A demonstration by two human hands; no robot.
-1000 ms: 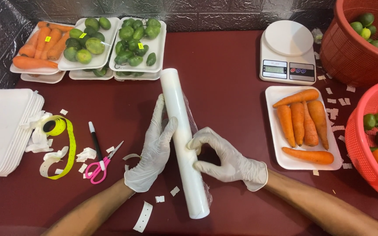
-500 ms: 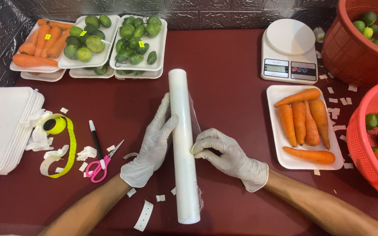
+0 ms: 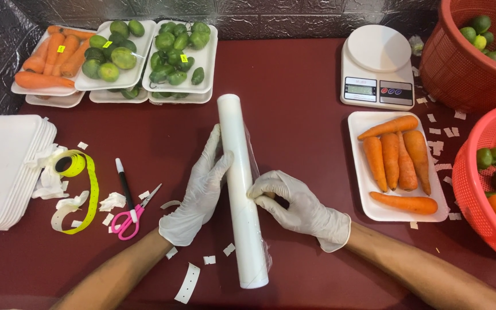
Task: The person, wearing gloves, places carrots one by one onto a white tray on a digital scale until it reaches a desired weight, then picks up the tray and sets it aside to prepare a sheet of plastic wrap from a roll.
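A long white roll of cling film [image 3: 240,183] lies lengthwise on the dark red table [image 3: 299,109], in front of me. My left hand [image 3: 201,186], in a white glove, rests flat against the roll's left side. My right hand [image 3: 294,204], also gloved, pinches the loose edge of clear film at the roll's right side. A white foam tray [image 3: 374,212] with several carrots [image 3: 397,158] lies just to the right of my right hand.
Pink scissors [image 3: 128,218], a black marker [image 3: 124,182], a yellow label strip [image 3: 81,178] and stacked empty foam trays [image 3: 4,166] sit at left. Filled trays of carrots and green limes [image 3: 121,54] line the back. A white scale [image 3: 377,66] and two red baskets [image 3: 472,115] stand at right.
The roll has shifted slightly away from me and straightened. My right hand's fingers have closed onto the film edge at the roll's side. My left hand stays on the roll.
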